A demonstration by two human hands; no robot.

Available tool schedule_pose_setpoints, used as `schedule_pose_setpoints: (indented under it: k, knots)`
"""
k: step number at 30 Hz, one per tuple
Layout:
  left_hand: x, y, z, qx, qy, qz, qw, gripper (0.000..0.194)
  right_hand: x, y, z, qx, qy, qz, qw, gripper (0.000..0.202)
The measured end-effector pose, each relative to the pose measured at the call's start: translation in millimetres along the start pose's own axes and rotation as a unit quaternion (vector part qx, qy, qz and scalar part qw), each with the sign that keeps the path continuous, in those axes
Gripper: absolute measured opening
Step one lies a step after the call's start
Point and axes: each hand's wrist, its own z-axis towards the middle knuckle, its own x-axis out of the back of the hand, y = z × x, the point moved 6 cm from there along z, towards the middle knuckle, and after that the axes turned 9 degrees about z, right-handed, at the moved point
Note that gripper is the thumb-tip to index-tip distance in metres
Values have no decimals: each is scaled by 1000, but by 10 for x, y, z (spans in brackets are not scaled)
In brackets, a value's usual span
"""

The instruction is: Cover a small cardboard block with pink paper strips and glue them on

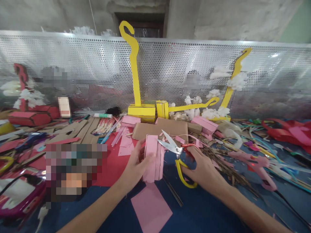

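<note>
My left hand [138,163] is closed around a pink paper-covered box [152,155], held upright above the table. In my right hand [198,161] is a pair of scissors [178,149] with one red and one yellow handle. Their blades are spread apart and point left, with the tips at the box's upper right edge. Whether the blades touch the paper I cannot tell. Below the box lies a pink paper sheet [152,208]. A thin dark rod [173,191] rests on the blue table beside it.
Yellow paper hooks on boxes [141,111] stand by the perforated metal panel [97,71]. A pink glue gun [259,166] with a cord lies at right. Brown cardboard [160,129] is behind my hands, red paper [110,168] at left. Red boxes [30,118] sit far left.
</note>
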Motion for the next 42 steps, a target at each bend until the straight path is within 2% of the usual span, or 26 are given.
schedule_pose_setpoints:
  k: [5,10,15,20,23,26,28,32,36,42]
  knots:
    - [-3,-34,-15,-8,-14,2,1000,56,-28,52,-2,-4,-7,-15,1000,29]
    - [-3,-20,-16,-3,-8,8,1000,59,-5,78,-20,9,16,-53,998,28]
    - [8,-40,-18,4,-5,-4,1000,58,17,92,-11,-3,26,-35,999,21]
    - [29,-30,-1,15,30,-19,999,56,27,108,16,-26,39,-4,999,15]
    - [19,-11,6,28,41,-34,998,55,41,116,23,-21,56,4,998,18]
    - [0,-16,12,43,28,-28,998,53,52,94,22,10,70,3,998,42]
    - [8,-15,22,30,26,-9,999,51,58,84,21,13,73,7,997,54]
    - [46,8,39,-21,36,52,998,52,90,30,26,11,78,13,997,44]
    - [83,27,46,-26,66,106,992,53,106,-47,14,23,63,9,998,38]
    - [61,16,44,-31,47,57,997,50,65,-75,-8,40,40,4,998,42]
